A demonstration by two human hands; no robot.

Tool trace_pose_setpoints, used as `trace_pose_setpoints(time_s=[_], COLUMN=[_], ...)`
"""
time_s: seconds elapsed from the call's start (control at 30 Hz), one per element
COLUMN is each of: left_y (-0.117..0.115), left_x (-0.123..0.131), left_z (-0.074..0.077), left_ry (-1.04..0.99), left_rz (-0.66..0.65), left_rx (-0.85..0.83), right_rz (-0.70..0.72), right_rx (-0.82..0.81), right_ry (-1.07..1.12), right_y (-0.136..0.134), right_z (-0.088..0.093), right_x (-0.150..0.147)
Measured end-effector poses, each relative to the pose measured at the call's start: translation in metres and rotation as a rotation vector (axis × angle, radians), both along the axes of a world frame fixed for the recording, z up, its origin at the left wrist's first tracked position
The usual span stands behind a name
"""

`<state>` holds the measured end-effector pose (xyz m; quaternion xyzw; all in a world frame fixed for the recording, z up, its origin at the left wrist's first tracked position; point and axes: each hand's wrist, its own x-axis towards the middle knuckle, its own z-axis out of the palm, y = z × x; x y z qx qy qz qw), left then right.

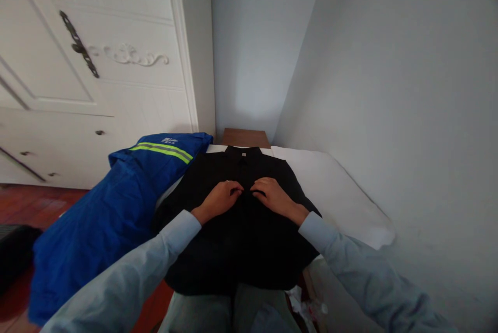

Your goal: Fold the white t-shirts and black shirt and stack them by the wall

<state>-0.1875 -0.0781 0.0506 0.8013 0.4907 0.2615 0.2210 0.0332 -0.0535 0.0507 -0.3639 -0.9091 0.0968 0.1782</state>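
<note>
A black collared shirt (249, 250) lies spread out, front side up, with its collar at the far end and a small pale label inside the neck. My left hand (220, 199) is over the chest, left of the front opening, fingers pinched on the cloth edge. Across from it, my right hand (275, 197) pinches the fabric just right of the opening. Only a small gap separates the two sets of fingertips. Any button between them is too small and dark to make out.
A blue jacket (116, 213) with a yellow-grey reflective stripe drapes off the left side. White sheeting (330, 188) lies to the right, against the grey wall (408, 89). Behind stand a brown wooden piece (246, 137) and a white wardrobe (148, 89). A dark object (15, 250) rests on the floor.
</note>
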Motion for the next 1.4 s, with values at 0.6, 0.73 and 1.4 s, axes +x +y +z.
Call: trace_pose_setpoints(time_s=[0.6,0.73,1.4], left_y=[-0.029,-0.023,-0.004], left_x=[0.029,0.022,0.004], left_z=[0.001,-0.004,-0.023], left_ry=[0.012,-0.135,0.439], left_rz=[0.334,0.297,-0.329], left_rx=[-0.199,-0.226,0.180], right_rz=[0.101,0.027,-0.268], right_rx=[-0.086,-0.086,-0.130], right_ry=[0.084,0.108,-0.386], right_y=[0.008,0.013,0.047], right_z=[0.009,0.002,-0.015], right_x=[-0.020,-0.024,0.118])
